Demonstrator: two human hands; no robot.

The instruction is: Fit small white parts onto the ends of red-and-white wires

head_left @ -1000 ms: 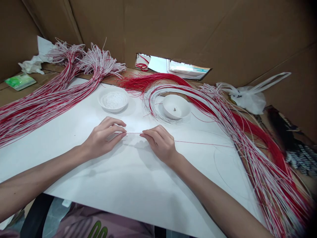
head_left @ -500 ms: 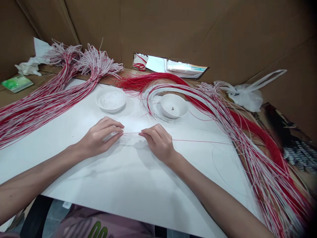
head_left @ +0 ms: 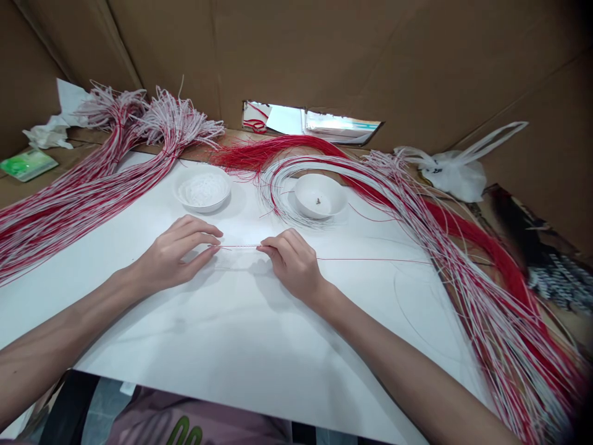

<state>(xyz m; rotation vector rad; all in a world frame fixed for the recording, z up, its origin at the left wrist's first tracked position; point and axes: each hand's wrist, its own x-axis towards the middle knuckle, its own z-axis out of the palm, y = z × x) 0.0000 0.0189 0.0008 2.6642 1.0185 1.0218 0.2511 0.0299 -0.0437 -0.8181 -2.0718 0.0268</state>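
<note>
A thin red cord [head_left: 239, 246] is stretched between my two hands, low over the white tabletop; part of it looks whitish or twisted. Thumb and forefinger of my left hand [head_left: 173, 253] pinch its left end, the other fingers loosely curled. My right hand [head_left: 296, 262] closes its fingertips on the cord from the right. Past that hand the red cord runs on toward the right edge of the table. Beyond my left hand stands a white bowl [head_left: 202, 208] of small white pieces. Another white bowl [head_left: 320, 211], with a tiny dark thing inside, is beyond my right hand.
Red and white cord bundles [head_left: 115, 179] lie at left. More white and red strands [head_left: 445, 259] curve around the right bowl and down the table's right side. Brown cardboard [head_left: 296, 55] walls the back. A tied plastic bag [head_left: 456, 176] sits at back right.
My hands are slightly farther apart, the left having drawn a little to the left, so more cord shows between them. The whole view has shifted slightly.
</note>
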